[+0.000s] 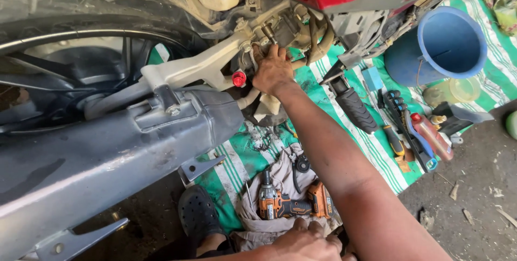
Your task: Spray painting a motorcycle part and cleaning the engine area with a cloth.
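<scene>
Green striped mat [377, 156] on dirt floor [474, 185] carries drill [291, 203] (on rag [280, 177]), blue bucket [439, 45].

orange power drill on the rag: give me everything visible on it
The orange power drill is a cordless tool with an orange-and-black plastic-looking body, a dark metal nose and a battery block at its right end. It lies flat on its side on a crumpled grey rag over the green striped mat. The left hand rests just below it; contact is unclear.

Repair workshop: stripped motorcycle [134, 131], impact driver [291, 203], tools on mat [323, 105].
</scene>
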